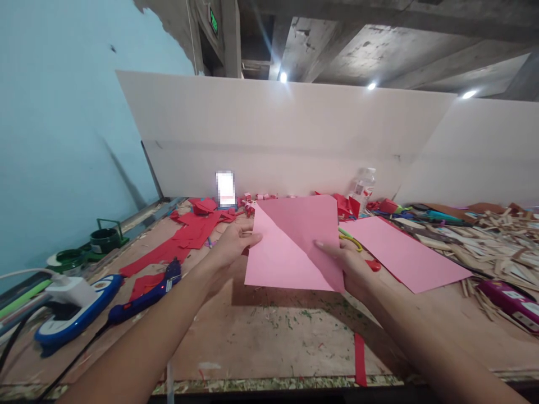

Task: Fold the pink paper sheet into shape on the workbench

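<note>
Both forearms extended fwd; left hand (233,242) grip pinched shut; right hand (348,264) grip pinched, thumb on top.

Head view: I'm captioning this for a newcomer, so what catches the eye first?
A pink sheet, folded diagonally, held above the table by the left hand and right hand. Red scraps lie left; a second pink sheet lies right.
</note>
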A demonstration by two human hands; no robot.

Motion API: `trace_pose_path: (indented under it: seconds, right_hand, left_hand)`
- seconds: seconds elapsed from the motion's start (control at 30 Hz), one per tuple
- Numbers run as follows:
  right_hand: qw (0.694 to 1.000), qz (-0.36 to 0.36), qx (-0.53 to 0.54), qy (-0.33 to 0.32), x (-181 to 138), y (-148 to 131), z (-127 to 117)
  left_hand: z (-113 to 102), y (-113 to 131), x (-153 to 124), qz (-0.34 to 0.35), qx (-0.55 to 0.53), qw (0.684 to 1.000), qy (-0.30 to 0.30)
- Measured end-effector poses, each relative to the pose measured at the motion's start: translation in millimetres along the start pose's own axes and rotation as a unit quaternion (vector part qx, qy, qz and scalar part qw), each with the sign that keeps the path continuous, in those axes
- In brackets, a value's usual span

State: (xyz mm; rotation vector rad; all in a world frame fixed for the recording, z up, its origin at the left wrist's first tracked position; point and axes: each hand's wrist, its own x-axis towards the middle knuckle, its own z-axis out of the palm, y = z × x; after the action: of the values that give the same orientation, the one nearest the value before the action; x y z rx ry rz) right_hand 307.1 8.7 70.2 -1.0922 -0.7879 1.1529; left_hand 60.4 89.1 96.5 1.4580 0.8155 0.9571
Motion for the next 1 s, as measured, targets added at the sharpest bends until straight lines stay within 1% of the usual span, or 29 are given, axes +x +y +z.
trace_pose_path:
  seconds: [0.13,0.23,0.3,0.37,0.47,0.57,0.67,0.73,0.77,0.8,0.9,0.93,1.0]
  right_hand:
    - [1.0,0.018,-0.01,-0.001,3,-2,-2]
    - [0.999,0.044,-0.014,-0.018,3,-5,-2]
    - [0.998,0.047,-0.019,-0.027,4,-6,-2]
    - [0.999,0.031,-0.029,-0.03,6,-6,-4]
    - [0.997,-0.006,-0.06,-0.04,10,-6,-9]
    - [0.993,-0.024,-0.095,-0.072,10,-12,-17]
    - [0.985,-0.01,-0.121,-0.121,5,-25,-26]
    - [0.979,0.001,-0.107,-0.173,3,-34,-31]
    - [0.978,-0.003,-0.094,-0.188,3,-37,-32]
    - [0.979,-0.013,-0.083,-0.187,3,-38,-32]
    - [0.986,-0.045,-0.081,-0.138,2,-33,-21]
    - [0.984,-0.048,-0.097,-0.139,1,-31,-14]
    - [0.97,-0.035,-0.152,-0.189,-1,-27,1]
  left_hand:
    - [-2,-4,4,0.003,-0.049,0.998,0.024]
    - [-5,-7,7,-0.002,-0.084,0.996,0.043]
    - [-7,-6,8,-0.011,-0.097,0.994,0.049]
    - [-11,-3,6,-0.029,-0.102,0.994,0.042]
    - [-17,5,1,-0.065,-0.094,0.993,0.008]
    - [-19,10,-2,-0.075,-0.068,0.995,-0.011]
    - [-21,10,-1,-0.06,-0.054,0.997,-0.004]
    - [-22,8,1,-0.051,-0.055,0.997,0.007]
    - [-22,8,2,-0.046,-0.056,0.997,0.014]
    - [-22,7,2,-0.041,-0.058,0.997,0.019]
    - [-15,11,-1,-0.03,-0.067,0.997,0.009]
    - [-12,13,-2,-0.028,-0.071,0.997,-0.004]
    - [-4,18,-5,-0.024,-0.078,0.996,-0.037]
